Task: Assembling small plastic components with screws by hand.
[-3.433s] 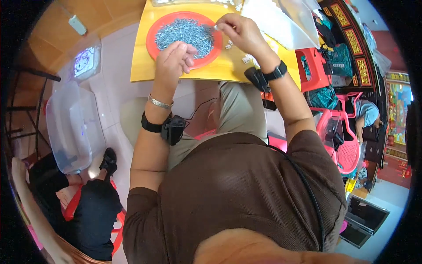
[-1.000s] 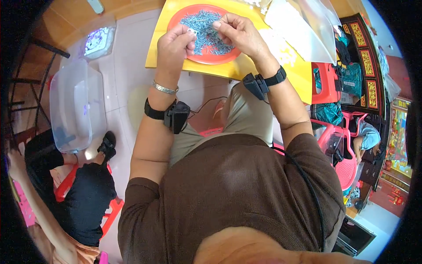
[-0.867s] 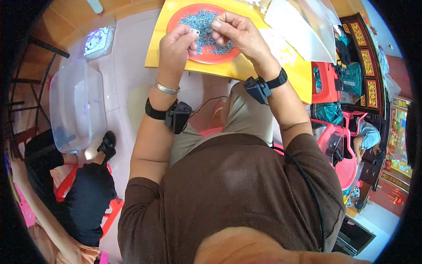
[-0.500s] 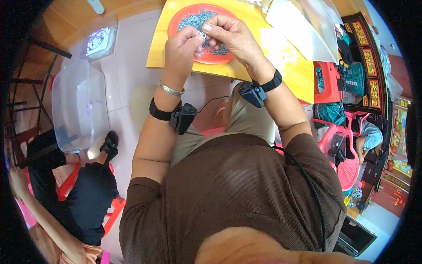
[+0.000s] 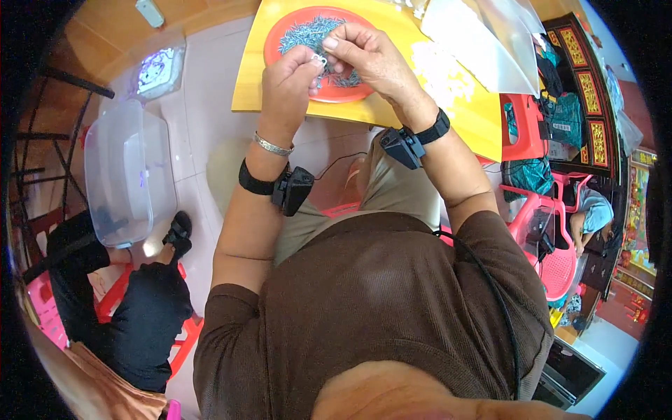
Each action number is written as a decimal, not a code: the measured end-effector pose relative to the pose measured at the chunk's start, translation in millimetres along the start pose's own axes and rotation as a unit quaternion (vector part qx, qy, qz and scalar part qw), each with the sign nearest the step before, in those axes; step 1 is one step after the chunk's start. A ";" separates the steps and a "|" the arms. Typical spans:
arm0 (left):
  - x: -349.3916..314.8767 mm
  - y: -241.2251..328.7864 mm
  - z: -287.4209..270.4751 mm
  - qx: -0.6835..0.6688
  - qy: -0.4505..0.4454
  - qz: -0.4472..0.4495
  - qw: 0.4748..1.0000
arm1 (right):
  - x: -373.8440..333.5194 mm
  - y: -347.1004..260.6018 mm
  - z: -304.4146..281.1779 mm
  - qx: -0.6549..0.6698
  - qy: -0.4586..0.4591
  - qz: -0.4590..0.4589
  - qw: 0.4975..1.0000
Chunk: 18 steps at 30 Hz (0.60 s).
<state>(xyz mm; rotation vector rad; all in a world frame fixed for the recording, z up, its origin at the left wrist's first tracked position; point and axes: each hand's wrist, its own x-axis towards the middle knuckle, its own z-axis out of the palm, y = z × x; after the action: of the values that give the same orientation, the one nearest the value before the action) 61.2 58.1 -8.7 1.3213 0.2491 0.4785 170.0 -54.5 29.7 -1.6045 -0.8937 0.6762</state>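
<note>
Above the near part of a red-orange round plate point(image 5: 274, 52), my two hands are close together. Thumb and finger of my left hand point(image 5: 288, 82) pinch a small white ring-shaped plastic clip point(image 5: 321, 60). My right hand point(image 5: 374, 61) is closed just beside it, thumb against the bent fingers; whatever lies in that pinch is too small to make out. Thin grey-blue nails point(image 5: 308, 35) are heaped in the plate, partly hidden behind my hands. Small white plastic pieces point(image 5: 444, 77) lie scattered to the right of the plate.
The yellow table point(image 5: 248, 87) bears the plate and a translucent bin point(image 5: 483, 42) tipped at its far right. A clear plastic tub point(image 5: 122, 175) stands on the floor at left, near a seated person in black trousers point(image 5: 143, 315). Pink chairs point(image 5: 556, 266) stand at right.
My left hand has shifted slightly down, still pinching the white clip; my right hand is almost unmoved. At the left, the seated person's forearm has gone from sight.
</note>
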 end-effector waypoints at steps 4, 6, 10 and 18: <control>0.4 -2.0 -1.0 0.007 0.000 -0.002 1.000 | -1.5 -0.2 -1.0 -0.007 0.002 -0.004 1.000; -0.1 -2.7 -0.7 0.016 0.001 0.009 1.000 | -1.8 0.2 -0.4 -0.015 -0.010 -0.008 1.000; 1.7 -6.8 -0.7 0.007 -0.008 0.014 1.000 | -1.6 2.5 -0.2 -0.030 -0.012 -0.012 0.999; -0.4 -8.2 1.2 0.020 -0.018 0.032 0.999 | -5.0 -0.6 0.6 -0.090 -0.004 -0.026 0.996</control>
<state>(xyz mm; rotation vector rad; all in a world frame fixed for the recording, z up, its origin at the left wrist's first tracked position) 62.9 55.4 -16.3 1.3797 0.1885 0.5056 166.7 -58.3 30.0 -1.7313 -1.0234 0.5792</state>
